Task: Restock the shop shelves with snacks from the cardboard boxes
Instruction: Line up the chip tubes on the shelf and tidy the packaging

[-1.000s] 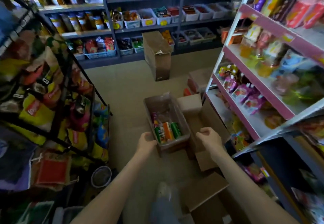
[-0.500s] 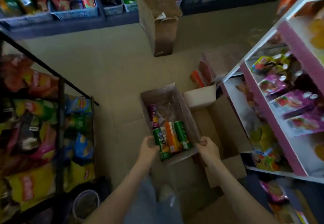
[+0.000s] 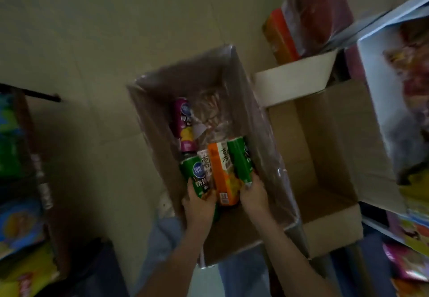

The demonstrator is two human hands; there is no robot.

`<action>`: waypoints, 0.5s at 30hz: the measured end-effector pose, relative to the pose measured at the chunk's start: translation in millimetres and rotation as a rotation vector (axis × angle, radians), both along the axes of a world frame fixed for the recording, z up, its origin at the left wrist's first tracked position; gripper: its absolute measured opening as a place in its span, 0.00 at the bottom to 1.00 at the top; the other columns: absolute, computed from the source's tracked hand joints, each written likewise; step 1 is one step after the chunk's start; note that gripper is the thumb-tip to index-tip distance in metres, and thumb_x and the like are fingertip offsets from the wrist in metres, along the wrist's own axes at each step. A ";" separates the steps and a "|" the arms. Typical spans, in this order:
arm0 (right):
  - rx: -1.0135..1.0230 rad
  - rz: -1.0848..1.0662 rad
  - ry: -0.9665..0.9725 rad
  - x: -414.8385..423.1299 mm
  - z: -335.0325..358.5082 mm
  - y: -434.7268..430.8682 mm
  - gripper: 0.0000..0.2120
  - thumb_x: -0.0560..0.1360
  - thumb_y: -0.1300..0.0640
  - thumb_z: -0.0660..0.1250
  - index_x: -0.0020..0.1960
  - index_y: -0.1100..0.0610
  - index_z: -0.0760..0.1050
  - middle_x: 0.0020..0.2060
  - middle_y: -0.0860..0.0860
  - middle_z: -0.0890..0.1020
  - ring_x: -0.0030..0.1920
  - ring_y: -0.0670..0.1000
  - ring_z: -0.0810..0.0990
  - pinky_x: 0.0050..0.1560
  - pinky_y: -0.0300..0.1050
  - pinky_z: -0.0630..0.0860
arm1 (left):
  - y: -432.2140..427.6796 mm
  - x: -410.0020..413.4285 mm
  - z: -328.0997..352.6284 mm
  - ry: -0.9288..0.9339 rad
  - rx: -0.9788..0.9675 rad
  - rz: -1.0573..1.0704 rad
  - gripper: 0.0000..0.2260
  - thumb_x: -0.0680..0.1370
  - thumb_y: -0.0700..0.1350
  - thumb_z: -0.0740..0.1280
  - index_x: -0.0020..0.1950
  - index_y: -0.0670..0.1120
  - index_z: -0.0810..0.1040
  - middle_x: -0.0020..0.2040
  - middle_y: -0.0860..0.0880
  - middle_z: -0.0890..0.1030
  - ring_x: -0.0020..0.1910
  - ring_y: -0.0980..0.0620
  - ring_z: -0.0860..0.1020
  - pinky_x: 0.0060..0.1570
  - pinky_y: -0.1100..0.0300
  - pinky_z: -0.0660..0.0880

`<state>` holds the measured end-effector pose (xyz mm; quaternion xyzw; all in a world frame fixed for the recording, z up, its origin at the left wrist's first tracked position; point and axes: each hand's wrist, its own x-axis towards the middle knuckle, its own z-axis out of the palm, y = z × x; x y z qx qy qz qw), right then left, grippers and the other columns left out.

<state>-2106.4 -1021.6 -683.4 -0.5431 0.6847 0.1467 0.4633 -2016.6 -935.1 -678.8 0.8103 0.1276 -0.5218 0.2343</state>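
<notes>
A plastic-wrapped cardboard box lies open on the floor below me. Inside are a purple snack can, a green can at the left, a white pack, an orange carton and a second green can at the right. My left hand is inside the box with its fingers around the base of the left green can. My right hand grips the bottom of the right green can. Both forearms reach in over the box's near wall.
An empty open cardboard box stands right of the wrapped one. Orange and red packs lie behind it. A white and pink shelf unit with snack bags fills the right edge. A dark rack of chip bags stands at the left.
The view has dropped and closed in on the box. My hands went from the box's near rim down inside it and closed on the two green cans.
</notes>
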 end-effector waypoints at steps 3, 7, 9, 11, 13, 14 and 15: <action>0.020 0.031 0.016 -2.1 -59.9 -6.3 0.25 0.79 0.60 0.61 0.75 0.56 0.62 0.70 0.57 0.68 0.70 0.57 0.68 0.69 0.55 0.68 | -7.5 -9.8 -47.3 -0.015 0.061 0.042 0.36 0.77 0.48 0.68 0.78 0.57 0.50 0.73 0.37 0.58 0.68 0.36 0.66 0.66 0.47 0.66; 0.035 0.071 0.101 -7.7 -106.2 -14.7 0.35 0.78 0.59 0.64 0.79 0.56 0.50 0.77 0.56 0.56 0.76 0.57 0.56 0.75 0.56 0.58 | -12.0 -23.3 -88.6 -0.036 0.133 0.045 0.41 0.76 0.50 0.70 0.78 0.58 0.45 0.76 0.39 0.52 0.73 0.36 0.58 0.69 0.44 0.61; 0.047 0.088 0.156 -11.3 -119.5 -17.5 0.38 0.78 0.58 0.64 0.79 0.57 0.45 0.78 0.56 0.53 0.77 0.57 0.53 0.75 0.53 0.55 | -16.9 -29.4 -98.0 -0.080 0.216 -0.009 0.43 0.74 0.52 0.71 0.78 0.57 0.44 0.75 0.39 0.52 0.73 0.36 0.56 0.69 0.44 0.59; 0.040 0.148 0.210 -13.4 -126.5 -19.2 0.39 0.78 0.56 0.65 0.79 0.58 0.44 0.77 0.57 0.51 0.77 0.58 0.51 0.74 0.54 0.54 | -21.9 -34.9 -100.7 -0.133 0.278 -0.035 0.45 0.72 0.54 0.72 0.78 0.55 0.44 0.74 0.39 0.54 0.72 0.37 0.57 0.68 0.43 0.60; 0.013 0.220 0.265 -12.7 -128.0 -20.2 0.39 0.78 0.53 0.65 0.79 0.59 0.45 0.77 0.58 0.52 0.76 0.60 0.52 0.74 0.55 0.55 | -24.0 -39.8 -99.6 -0.193 0.299 -0.048 0.47 0.71 0.55 0.73 0.79 0.53 0.43 0.74 0.39 0.57 0.71 0.37 0.58 0.67 0.42 0.60; -0.001 0.247 0.290 -11.9 -128.4 -20.7 0.39 0.78 0.52 0.66 0.79 0.59 0.46 0.76 0.59 0.53 0.75 0.60 0.53 0.73 0.55 0.55 | -24.0 -41.5 -99.2 -0.205 0.305 -0.056 0.48 0.70 0.57 0.73 0.79 0.52 0.43 0.74 0.39 0.58 0.71 0.37 0.58 0.68 0.42 0.60; -0.015 0.268 0.311 -11.0 -128.7 -20.9 0.39 0.77 0.51 0.66 0.78 0.60 0.47 0.75 0.60 0.55 0.74 0.60 0.54 0.72 0.54 0.56 | -23.0 -42.6 -100.0 -0.204 0.312 -0.058 0.48 0.70 0.57 0.73 0.79 0.51 0.43 0.73 0.38 0.58 0.71 0.37 0.58 0.68 0.43 0.59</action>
